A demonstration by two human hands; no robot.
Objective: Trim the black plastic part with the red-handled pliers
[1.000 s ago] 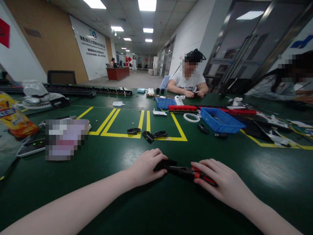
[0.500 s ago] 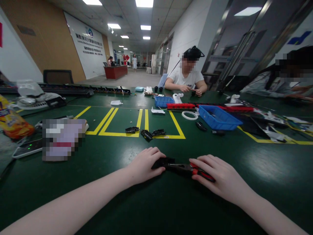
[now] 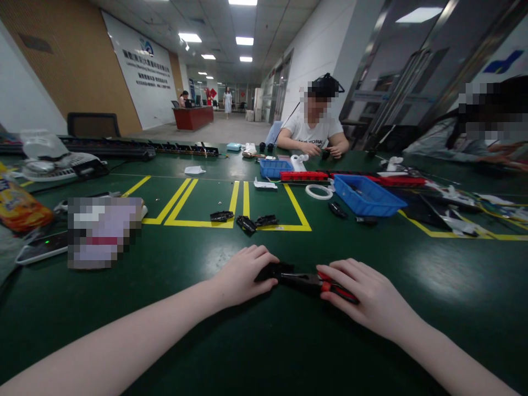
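My left hand [image 3: 247, 274] is closed around a small black part [image 3: 273, 271], its fingers covering much of it. My right hand [image 3: 363, 289] grips pliers with red and black handles [image 3: 339, 290]. The metal jaws of the pliers point left and meet the black part in front of my left fingers; whether they clamp it cannot be made out. Beyond my hands, three black pieces lie by the yellow tape: one on the left [image 3: 221, 215], one in the middle [image 3: 246, 224] and one on the right [image 3: 267, 220].
On the green table [image 3: 264, 341] are a blue bin [image 3: 367, 195], a smaller blue bin [image 3: 275, 167], a white ring [image 3: 319, 191], a red strip [image 3: 305, 176] and a phone [image 3: 43, 247]. Across the table sits a person in a white shirt [image 3: 315, 135].
The whole view has shifted slightly. My hands keep nearly the same pose on the black part and the pliers.
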